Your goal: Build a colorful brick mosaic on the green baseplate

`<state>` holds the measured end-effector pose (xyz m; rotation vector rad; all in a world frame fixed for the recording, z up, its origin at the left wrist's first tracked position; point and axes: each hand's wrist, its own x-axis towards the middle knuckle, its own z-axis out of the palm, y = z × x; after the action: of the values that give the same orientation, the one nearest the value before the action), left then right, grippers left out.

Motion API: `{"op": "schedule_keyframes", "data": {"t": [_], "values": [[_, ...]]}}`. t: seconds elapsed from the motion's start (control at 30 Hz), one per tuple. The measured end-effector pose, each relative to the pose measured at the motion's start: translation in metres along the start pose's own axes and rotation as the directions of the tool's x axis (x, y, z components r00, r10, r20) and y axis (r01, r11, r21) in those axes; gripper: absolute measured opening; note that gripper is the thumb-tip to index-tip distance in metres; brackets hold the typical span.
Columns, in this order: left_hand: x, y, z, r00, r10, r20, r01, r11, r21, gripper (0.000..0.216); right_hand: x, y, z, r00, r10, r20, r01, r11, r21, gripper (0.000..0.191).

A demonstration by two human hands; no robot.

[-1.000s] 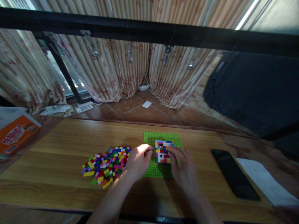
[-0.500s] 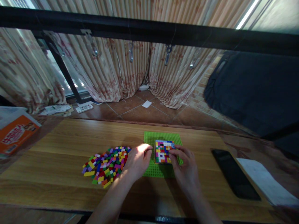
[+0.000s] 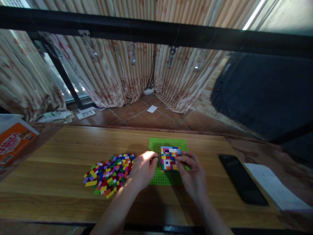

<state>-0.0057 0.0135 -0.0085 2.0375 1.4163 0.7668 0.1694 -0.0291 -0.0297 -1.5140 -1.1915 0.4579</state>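
Note:
A green studded baseplate [image 3: 166, 180] lies on the wooden table, and a many-coloured block of toy bricks [image 3: 168, 158] is built up on it. My right hand [image 3: 193, 171] reaches over the block's right side, thumb and fingertips pinched together at its top; whatever they hold is too small to make out. My left hand [image 3: 144, 168] is curled at the baseplate's left edge, apart from the block, with thumb and forefinger brought together. Anything between those fingers is hidden. Just left of that hand spreads a pile of loose toy bricks [image 3: 110, 174] in many colours.
A black phone-like slab [image 3: 242, 179] lies at the table's right, beside a white sheet of paper [image 3: 274, 186]. At the far left stands a clear box with an orange label [image 3: 16, 142]. A dark bar [image 3: 146, 31] crosses above the table's far side.
The whole view has shifted slightly, so things appear a little further left. Both hands keep nearly the same pose over the baseplate.

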Motion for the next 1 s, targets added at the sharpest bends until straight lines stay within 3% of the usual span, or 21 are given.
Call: {"op": "schedule_keyframes", "data": {"t": [0.33,0.47,0.53,0.7,0.83,1.0], "values": [[0.0,0.001,0.001,0.999,0.044,-0.024,-0.044,0.999,-0.005,0.021,0.001,-0.003,-0.001,0.996,-0.091,-0.002,0.091,0.996,-0.01,0.013],[-0.002,0.0,-0.002,0.997,0.068,-0.044,-0.07,0.996,-0.056,0.023,0.006,0.009,-0.006,0.998,0.031,0.057,-0.039,0.99,0.132,0.014],[-0.003,0.001,-0.005,0.996,0.075,-0.057,-0.079,0.993,-0.084,0.024,0.014,0.018,-0.008,0.99,0.144,-0.009,-0.137,0.956,0.261,0.023],[-0.012,0.017,-0.022,0.997,0.057,-0.042,-0.059,0.997,-0.049,0.024,0.035,0.035,-0.015,0.979,0.179,-0.099,-0.153,0.963,0.22,0.034],[-0.041,0.027,-0.044,0.999,0.041,0.016,-0.041,0.999,0.026,0.025,0.022,0.04,-0.021,0.983,0.131,-0.128,-0.12,0.988,0.093,0.022],[-0.107,0.007,-0.059,0.996,-0.084,-0.018,0.085,0.993,0.078,0.026,-0.008,0.044,-0.028,0.994,0.004,-0.112,-0.003,1.0,0.007,0.02]]}}
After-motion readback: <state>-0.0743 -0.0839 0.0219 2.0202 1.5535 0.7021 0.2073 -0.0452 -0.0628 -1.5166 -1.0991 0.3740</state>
